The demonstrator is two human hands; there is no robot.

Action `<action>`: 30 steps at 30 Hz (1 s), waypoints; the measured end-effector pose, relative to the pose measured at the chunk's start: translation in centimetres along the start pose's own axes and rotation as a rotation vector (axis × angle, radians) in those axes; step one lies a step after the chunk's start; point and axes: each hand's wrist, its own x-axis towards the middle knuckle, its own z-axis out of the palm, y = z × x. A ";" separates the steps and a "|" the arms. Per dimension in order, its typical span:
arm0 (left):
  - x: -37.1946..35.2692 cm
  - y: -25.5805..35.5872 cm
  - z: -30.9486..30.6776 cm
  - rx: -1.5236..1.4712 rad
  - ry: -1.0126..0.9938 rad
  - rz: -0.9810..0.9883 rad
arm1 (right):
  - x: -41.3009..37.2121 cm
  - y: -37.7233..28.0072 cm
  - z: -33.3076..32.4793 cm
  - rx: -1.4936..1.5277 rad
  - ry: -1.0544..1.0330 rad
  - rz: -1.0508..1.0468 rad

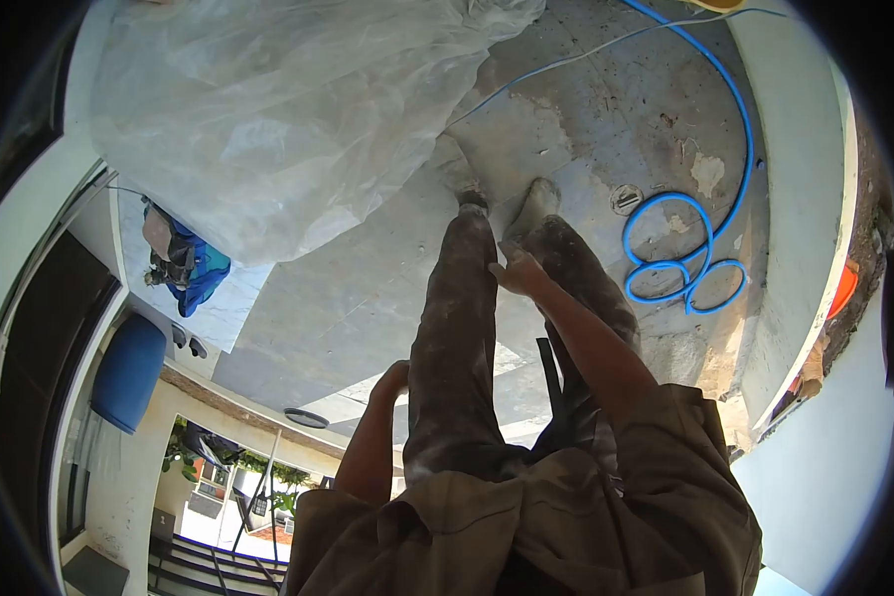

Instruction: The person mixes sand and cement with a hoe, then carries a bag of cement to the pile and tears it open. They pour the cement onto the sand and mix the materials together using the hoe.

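Note:
My right hand (520, 273) is between the legs at about knee height, in front of the dusty dark trousers (455, 328). Its thumb and a finger stand apart, and I make out nothing held in them. Beside the outer edge of the left trouser leg, my left hand (398, 378) is small and partly hidden, its fingers not clear. A dark strap (549, 375) hangs by the right leg. Both dusty feet stand on the grey floor (348, 278); a translucent plastic sheet (298, 119) spreads ahead and to the left.
A blue hose (710, 238) lies coiled at the right, near a round floor drain (626, 200). A thin cable (556, 64) crosses the floor ahead. To the left are a blue bag (206, 283), a blue barrel (129, 374) and dark shoes (198, 347). A low wall (800, 189) bounds the right.

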 end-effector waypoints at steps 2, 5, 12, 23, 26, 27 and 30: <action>0.1 -1.1 0.7 -0.129 0.063 0.045 | 1.0 -4.5 -10.9 0.127 0.721 -0.335; -5.3 8.1 0.3 -0.913 0.186 0.110 | -0.8 1.3 -6.4 -0.219 0.449 -0.009; -12.2 16.5 3.2 -0.044 0.437 0.424 | -14.8 -3.5 10.6 -0.645 -0.377 -0.590; -14.9 -3.1 2.3 0.616 0.154 0.164 | -29.6 18.2 -29.6 -0.578 0.105 0.513; -20.3 2.5 -0.2 -0.474 0.314 0.048 | -33.1 13.6 -31.3 -0.065 0.292 0.620; -19.4 3.6 -1.8 -0.723 0.239 0.120 | -33.1 10.0 -32.2 0.094 0.309 0.597; -24.3 12.3 -7.0 -0.713 0.381 0.480 | -30.3 -1.9 -33.5 0.346 0.388 0.516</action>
